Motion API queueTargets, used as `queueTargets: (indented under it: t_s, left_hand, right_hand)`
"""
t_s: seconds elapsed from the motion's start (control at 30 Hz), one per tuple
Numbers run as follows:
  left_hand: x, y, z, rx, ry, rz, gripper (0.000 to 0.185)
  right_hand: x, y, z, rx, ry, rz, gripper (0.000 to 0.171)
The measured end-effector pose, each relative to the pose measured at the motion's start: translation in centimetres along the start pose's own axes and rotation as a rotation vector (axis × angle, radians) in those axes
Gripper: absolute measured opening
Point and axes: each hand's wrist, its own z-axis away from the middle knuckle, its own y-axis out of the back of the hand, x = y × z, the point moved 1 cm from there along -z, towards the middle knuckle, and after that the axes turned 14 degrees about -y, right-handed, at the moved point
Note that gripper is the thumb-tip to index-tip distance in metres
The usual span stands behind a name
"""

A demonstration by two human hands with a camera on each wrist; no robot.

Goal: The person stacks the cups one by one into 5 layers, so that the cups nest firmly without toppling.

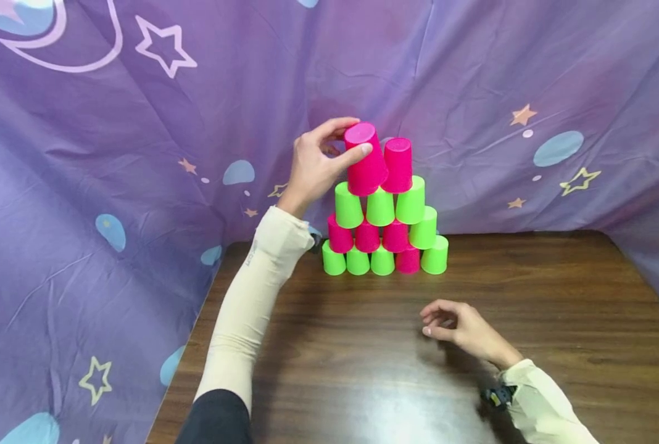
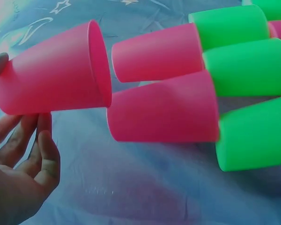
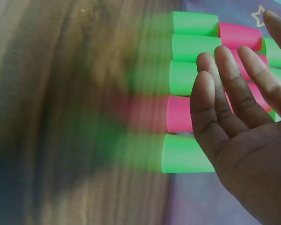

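Note:
A pyramid of upturned pink and green cups (image 1: 382, 237) stands at the back of the wooden table (image 1: 363, 382). My left hand (image 1: 357, 137) grips a pink cup (image 1: 365, 161) by its base, tilted, at the top left of the stack beside a second pink cup (image 1: 398, 165). In the left wrist view the held pink cup (image 2: 51, 70) sits between thumb and fingers (image 2: 47, 154), its rim close to the neighbouring pink cups (image 2: 164, 110). My right hand (image 1: 426, 324) hovers low over the table in front of the stack, holding nothing. Its fingers (image 3: 234, 93) lie relaxed before the bottom row (image 3: 187, 152).
A purple cloth (image 1: 140, 185) with stars and moons hangs behind the table and drapes down its left and right sides. The table's left edge (image 1: 187, 345) runs beside my left forearm. A small device is strapped at my right wrist (image 1: 496, 396).

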Motion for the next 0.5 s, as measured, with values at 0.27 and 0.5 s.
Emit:
queueTargets:
  t_s: [0.27, 0.5]
  left_hand:
    - [-0.2, -1.6, -3.0, 0.033, 0.062, 0.004, 0.046]
    - [0.3, -1.4, -4.2, 0.080, 0.052, 0.045, 0.042]
  right_hand:
    - [0.9, -0.5, 1.0, -0.001, -0.029, -0.087, 0.029]
    - [1.2, -0.4, 1.3, 0.004, 0.014, -0.093, 0.027]
